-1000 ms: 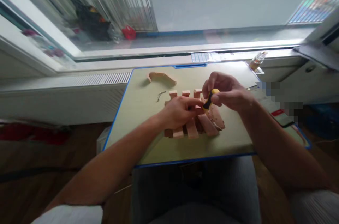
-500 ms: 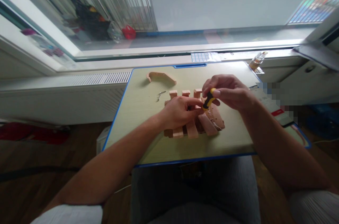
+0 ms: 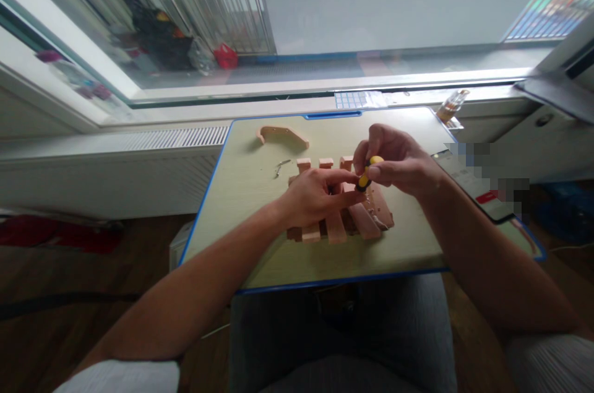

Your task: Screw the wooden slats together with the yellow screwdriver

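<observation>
A slatted wooden rack (image 3: 346, 220) lies in the middle of a green-topped desk (image 3: 245, 207). My left hand (image 3: 315, 196) rests on the rack's left part, fingers curled and pinched on a slat. My right hand (image 3: 394, 161) is closed round a small screwdriver with a yellow and black handle (image 3: 364, 175), held upright with its tip down at the rack, right beside my left fingertips.
A curved wooden piece (image 3: 281, 134) lies at the desk's far left, with a small metal part (image 3: 279, 167) nearer. A booklet (image 3: 477, 185) lies at the right edge and a small bottle (image 3: 451, 107) stands on the window ledge. A radiator grille (image 3: 139, 140) runs to the left.
My right hand has turned on the screwdriver handle, its fingers shifting round it. My left hand and the rack have stayed in place.
</observation>
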The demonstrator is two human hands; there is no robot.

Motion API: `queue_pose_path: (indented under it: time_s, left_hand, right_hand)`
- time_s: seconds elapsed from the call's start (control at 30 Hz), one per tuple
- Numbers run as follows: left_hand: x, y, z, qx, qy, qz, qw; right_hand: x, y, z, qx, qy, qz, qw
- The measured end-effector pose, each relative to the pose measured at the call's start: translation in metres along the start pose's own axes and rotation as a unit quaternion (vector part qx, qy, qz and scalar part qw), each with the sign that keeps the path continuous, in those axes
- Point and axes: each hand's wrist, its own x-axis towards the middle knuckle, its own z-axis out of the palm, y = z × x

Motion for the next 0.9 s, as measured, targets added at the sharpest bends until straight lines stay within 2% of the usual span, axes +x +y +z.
queue_pose_path:
  time_s: [0.17, 0.4, 0.73, 0.9]
  left_hand:
    - [0.001, -0.003, 0.001, -0.018, -0.001, 0.003, 1.000]
    - [0.000, 0.005, -0.002, -0.013, -0.009, -0.021, 1.000]
    - [0.000, 0.004, -0.002, 0.026, 0.000, 0.011, 1.000]
    - [0.000, 0.002, -0.002, 0.024, -0.004, 0.007, 1.000]
  right_hand:
    - [0.001, 0.004, -0.001, 0.000, 0.026, 0.006, 1.000]
    - [-0.002, 0.000, -0.013, -0.028, 0.006, 0.020, 0.999]
    - [-0.003, 0.004, -0.017, -0.060, 0.005, -0.004, 0.998]
    - [-0.001, 0.005, -0.016, -0.049, 0.005, -0.017, 0.999]
